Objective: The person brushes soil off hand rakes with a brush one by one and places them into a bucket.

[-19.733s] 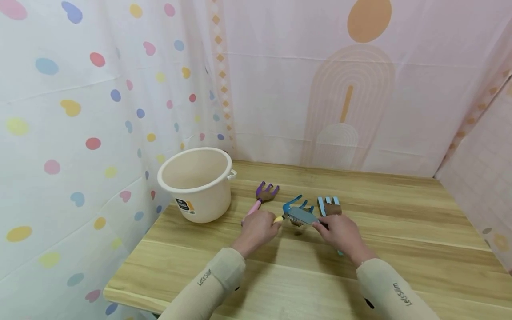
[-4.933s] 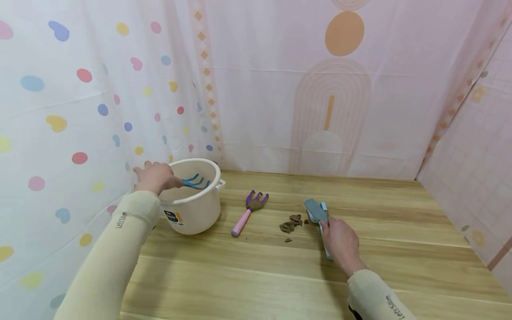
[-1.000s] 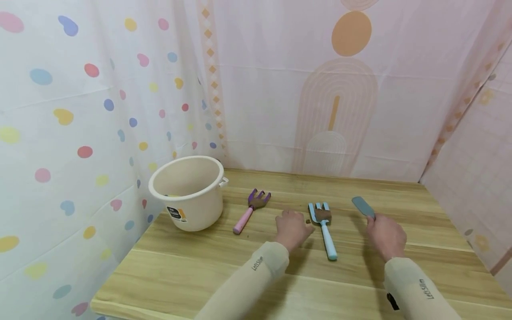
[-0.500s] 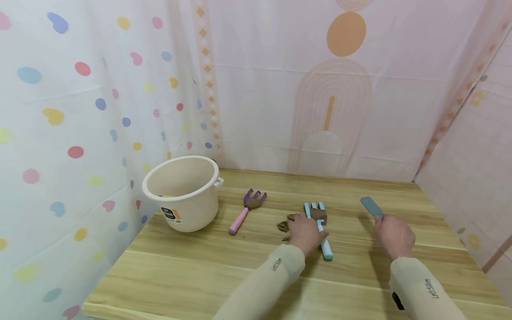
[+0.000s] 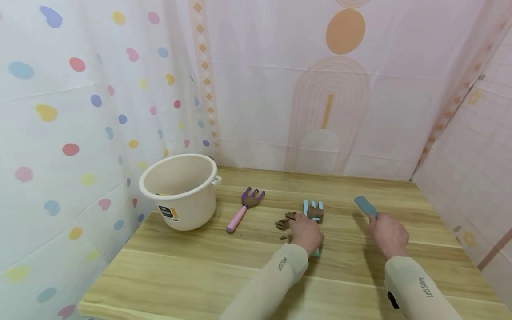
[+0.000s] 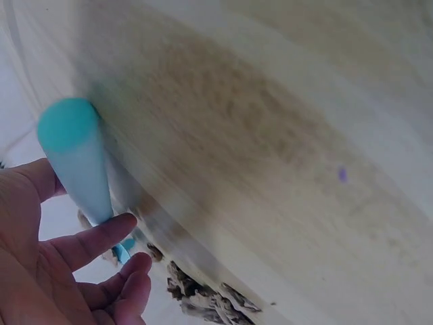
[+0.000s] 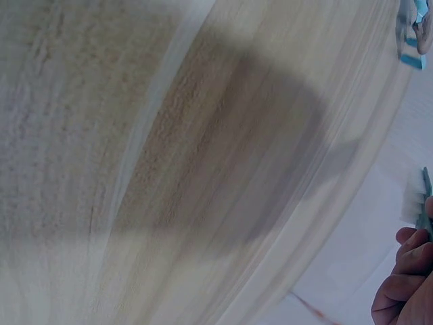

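Observation:
My left hand (image 5: 306, 233) holds a light-blue hand fork (image 5: 315, 203) by its handle, thumb on one side and index finger on the other. A brown clump of dirt-like matter (image 5: 316, 213) sticks to its flat tines. In the left wrist view the teal-tipped handle (image 6: 71, 135) shows beside the fingers. My right hand (image 5: 388, 234) grips a grey-blue brush (image 5: 366, 206), held above the table to the right; faint bristles show in the right wrist view. Brown crumbly pieces (image 5: 282, 224) lie just left of my left hand.
A cream bucket (image 5: 206, 206) stands at the left, with a bit of yellow visible inside. Between it and the crumbs lies a purple hand rake (image 5: 237, 218) with a pink handle and brown matter on its tines. Curtains hang behind the wooden table (image 5: 192, 266).
The blue rake went into the bucket. My left hand then came over to the light-blue fork and took its handle, which has swung slightly left. The brush moved right, away from the fork.

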Motion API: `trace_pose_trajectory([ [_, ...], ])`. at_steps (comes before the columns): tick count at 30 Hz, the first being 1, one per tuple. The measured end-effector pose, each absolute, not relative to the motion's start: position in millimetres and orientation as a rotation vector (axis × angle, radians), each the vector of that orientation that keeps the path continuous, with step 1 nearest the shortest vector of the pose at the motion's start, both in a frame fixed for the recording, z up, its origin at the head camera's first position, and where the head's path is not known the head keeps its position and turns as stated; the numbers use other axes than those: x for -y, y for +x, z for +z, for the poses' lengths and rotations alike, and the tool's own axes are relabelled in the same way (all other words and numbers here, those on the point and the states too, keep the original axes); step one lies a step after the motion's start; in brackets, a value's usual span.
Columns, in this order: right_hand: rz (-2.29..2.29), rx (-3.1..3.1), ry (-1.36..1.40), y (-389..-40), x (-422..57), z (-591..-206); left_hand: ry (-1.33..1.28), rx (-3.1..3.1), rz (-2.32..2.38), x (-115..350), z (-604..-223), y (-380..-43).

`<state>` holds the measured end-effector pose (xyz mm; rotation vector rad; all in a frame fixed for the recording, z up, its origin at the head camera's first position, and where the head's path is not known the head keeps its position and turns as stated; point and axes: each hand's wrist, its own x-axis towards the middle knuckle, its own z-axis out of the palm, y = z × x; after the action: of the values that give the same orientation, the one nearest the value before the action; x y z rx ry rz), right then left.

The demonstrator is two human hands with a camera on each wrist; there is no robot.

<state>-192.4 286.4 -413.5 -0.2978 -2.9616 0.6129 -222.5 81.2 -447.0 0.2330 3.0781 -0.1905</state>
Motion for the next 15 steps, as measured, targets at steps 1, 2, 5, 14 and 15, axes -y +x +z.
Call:
trace_pose_trajectory([
  [1,0.616,2.96,-0.296,-192.4,-285.0,-413.5,0.231,-3.074,-0.203,-80.0,-446.7,-223.0],
  [2,0.619,2.962,-0.295,-192.4,-283.4,-413.5,0.226,-3.072,-0.213,-79.0,-446.4,-223.5],
  [5,0.624,2.963,-0.29,-192.3,-279.7,-413.5,0.219,-3.064,-0.249,-77.2,-447.0,-224.6],
  [14,0.633,2.945,-0.267,-191.9,-273.2,-411.4,0.352,-3.086,-0.21,-65.1,-443.3,-228.2],
  [15,0.633,2.943,-0.267,-192.0,-272.7,-411.1,0.387,-3.089,-0.202,-62.4,-441.3,-228.9],
])
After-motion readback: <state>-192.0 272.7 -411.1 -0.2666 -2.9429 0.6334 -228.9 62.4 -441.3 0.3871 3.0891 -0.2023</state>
